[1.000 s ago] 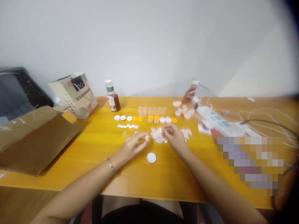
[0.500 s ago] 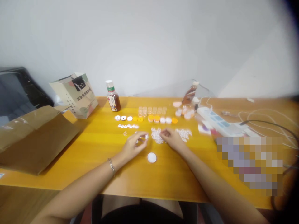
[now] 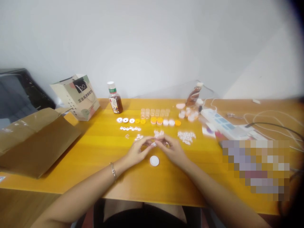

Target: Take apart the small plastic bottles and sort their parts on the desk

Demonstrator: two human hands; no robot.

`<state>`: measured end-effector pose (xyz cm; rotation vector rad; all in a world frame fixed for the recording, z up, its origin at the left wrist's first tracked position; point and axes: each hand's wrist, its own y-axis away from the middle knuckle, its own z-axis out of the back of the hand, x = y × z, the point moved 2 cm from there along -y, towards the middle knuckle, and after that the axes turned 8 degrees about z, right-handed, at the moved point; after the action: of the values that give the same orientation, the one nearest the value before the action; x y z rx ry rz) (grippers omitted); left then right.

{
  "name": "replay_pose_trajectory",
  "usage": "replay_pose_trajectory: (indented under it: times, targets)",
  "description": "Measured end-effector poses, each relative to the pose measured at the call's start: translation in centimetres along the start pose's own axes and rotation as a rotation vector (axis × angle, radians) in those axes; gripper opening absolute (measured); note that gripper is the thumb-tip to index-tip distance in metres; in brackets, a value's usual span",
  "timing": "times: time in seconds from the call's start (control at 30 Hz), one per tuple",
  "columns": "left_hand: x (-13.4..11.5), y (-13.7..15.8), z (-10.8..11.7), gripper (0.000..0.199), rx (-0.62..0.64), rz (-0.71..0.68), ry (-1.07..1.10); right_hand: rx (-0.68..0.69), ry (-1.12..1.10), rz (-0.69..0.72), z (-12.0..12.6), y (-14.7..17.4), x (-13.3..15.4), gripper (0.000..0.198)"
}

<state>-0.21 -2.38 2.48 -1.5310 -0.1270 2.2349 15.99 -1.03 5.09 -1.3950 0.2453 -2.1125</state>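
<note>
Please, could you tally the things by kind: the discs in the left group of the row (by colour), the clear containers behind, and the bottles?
White discs: 3
Yellow discs: 2
Clear containers: 6
Bottles: 2
Total: 13

printed paper bag [image 3: 82, 98], 2 bottles [image 3: 115, 103], pale grey wall [image 3: 152, 47]

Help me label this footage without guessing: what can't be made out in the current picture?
All in the head view:
Small white piece between the hands: too small and blurred, partly covered by them.
Pile of small pieces beyond the hands: near side hidden by them.
Right side: whatever lies under the pixelated block.
Brown packaging: cut off by the left edge.
Bottle label: print too small and blurred.
</note>
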Motion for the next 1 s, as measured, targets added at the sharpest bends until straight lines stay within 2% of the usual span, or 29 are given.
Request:
replay_pose_trajectory:
  times: [0.1, 0.27, 0.4, 0.6, 0.7, 0.83, 1.0]
  targets:
    - [0.2, 0.1, -0.2, 0.026, 0.031, 0.030, 0.050, 0.058, -0.007, 0.018, -0.7, 0.4, -0.1, 0.015]
    - [0.0, 0.0, 0.1, 0.018, -0.080, 0.105, -0.052, 0.018, 0.043, 0.050, -0.7, 0.6, -0.7, 0.019]
    - [-0.1, 0.0, 0.0, 0.021, -0.029, 0.123, -0.101, 0.018, 0.033, 0.052, -0.6, 0.6, -0.4, 0.019]
    - [0.7, -0.1, -0.7, 0.025, -0.095, 0.210, 0.068, 0.048, -0.091, -0.005, -1.0, 0.6, -0.2, 0.024]
    - [1.1, -0.2, -1.1, 0.026, -0.093, 0.246, 0.145, 0.005, -0.139, -0.053, -1.3, 0.6, -0.6, 0.025]
    - [1.3, -0.3, -1.1, 0.027, -0.104, 0.266, 0.146, -0.049, -0.172, -0.135, -1.3, 0.5, -1.2, 0.025]
    - [1.2, -0.6, -1.0, 0.030, -0.055, 0.302, 0.249, -0.030, -0.284, -0.166, -1.3, 0.3, -1.5, 0.023]
